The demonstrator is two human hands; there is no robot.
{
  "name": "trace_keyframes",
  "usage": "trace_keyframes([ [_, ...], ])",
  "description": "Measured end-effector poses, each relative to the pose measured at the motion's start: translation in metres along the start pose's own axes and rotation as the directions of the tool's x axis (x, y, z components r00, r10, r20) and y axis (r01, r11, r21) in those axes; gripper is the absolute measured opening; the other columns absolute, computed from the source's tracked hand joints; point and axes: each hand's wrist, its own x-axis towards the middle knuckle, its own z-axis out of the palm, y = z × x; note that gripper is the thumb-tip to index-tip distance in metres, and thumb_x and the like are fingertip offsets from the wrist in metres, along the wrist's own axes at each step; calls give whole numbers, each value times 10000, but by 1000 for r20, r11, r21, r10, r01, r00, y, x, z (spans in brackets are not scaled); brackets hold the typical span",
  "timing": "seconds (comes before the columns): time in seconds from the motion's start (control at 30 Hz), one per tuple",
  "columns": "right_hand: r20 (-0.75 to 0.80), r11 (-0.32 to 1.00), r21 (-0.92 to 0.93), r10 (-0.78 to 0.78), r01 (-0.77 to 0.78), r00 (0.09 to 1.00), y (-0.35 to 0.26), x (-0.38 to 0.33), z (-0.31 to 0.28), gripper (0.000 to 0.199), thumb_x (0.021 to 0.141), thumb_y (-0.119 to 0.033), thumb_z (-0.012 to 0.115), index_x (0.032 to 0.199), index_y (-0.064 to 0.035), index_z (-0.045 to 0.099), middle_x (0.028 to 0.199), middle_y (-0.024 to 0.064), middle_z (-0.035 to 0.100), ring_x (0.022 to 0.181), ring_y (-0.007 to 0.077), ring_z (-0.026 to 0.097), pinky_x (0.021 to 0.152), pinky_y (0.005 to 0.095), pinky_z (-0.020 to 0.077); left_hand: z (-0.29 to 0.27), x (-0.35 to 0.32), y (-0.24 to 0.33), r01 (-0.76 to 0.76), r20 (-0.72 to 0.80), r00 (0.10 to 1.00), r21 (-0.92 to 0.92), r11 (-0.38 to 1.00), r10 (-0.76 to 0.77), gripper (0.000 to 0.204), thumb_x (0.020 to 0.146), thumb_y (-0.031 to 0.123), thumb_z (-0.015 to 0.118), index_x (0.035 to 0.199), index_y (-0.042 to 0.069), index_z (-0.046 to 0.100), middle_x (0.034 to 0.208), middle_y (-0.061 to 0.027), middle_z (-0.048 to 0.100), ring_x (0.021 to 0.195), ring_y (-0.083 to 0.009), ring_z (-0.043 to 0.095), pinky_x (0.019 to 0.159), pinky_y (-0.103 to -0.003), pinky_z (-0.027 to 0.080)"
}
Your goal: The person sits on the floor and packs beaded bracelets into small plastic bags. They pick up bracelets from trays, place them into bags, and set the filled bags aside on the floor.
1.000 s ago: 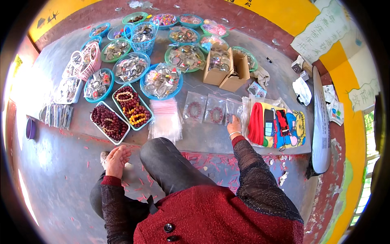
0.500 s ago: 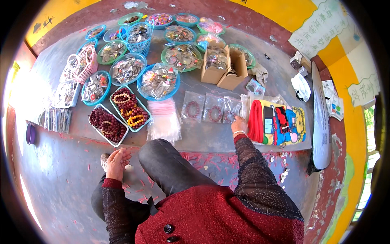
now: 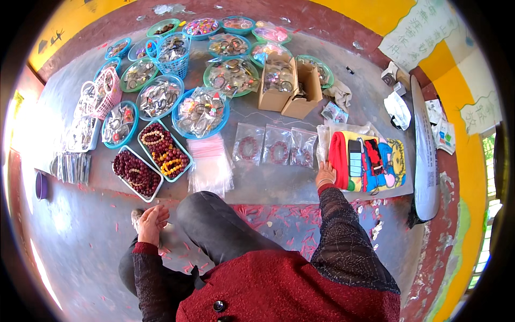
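Observation:
My right hand [image 3: 325, 174] lies at the left edge of a folded, colourful cloth [image 3: 339, 156], fingers stretched forward and holding nothing that shows. On the cloth rest a dark phone-like device with pale blue keys [image 3: 355, 161] and a red and black item [image 3: 373, 155]. Left of that hand, three clear bags lie in a row: a left bag [image 3: 249, 144], a middle bag [image 3: 277, 145] and a right bag [image 3: 303, 148], each with a reddish beaded bracelet. My left hand [image 3: 152, 224] hovers beside my knee, empty, its fingers loosely bent and not closed.
A stack of empty clear bags [image 3: 210, 166] lies left of the bracelets. Two trays of beads, a front tray [image 3: 155, 194] and a rear tray [image 3: 187, 166], sit farther left. Behind are several bagged-goods baskets, including a blue basket [image 3: 225, 122], and two cardboard boxes [image 3: 301, 107].
My right hand has moved right and nearer, from the right bracelet bag to the cloth's edge. The bag now lies free. My left hand's fingers have curled slightly. The view has shifted a little.

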Motion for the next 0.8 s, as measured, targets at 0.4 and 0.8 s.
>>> trace_keyframes([
  [0.4,151,975,130,157,-177,976,25,14,-39,351,826,-227,516,1164,-136,544,1314,83,421,1257,253,364,949,462,360,15,-3,0,6,-24,1000,10,1000,-6,251,898,245,544,1025,33,588,899,-82,651,788,-155,625,666,-256,484],
  [0.8,-382,655,502,-418,565,824,-150,-102,-106,187,787,-208,535,925,-125,629,930,76,619,896,280,586,758,432,447,5,-45,66,-427,-41,898,-313,848,437,206,927,235,494,802,77,536,868,-94,646,749,-144,592,666,-254,456],
])
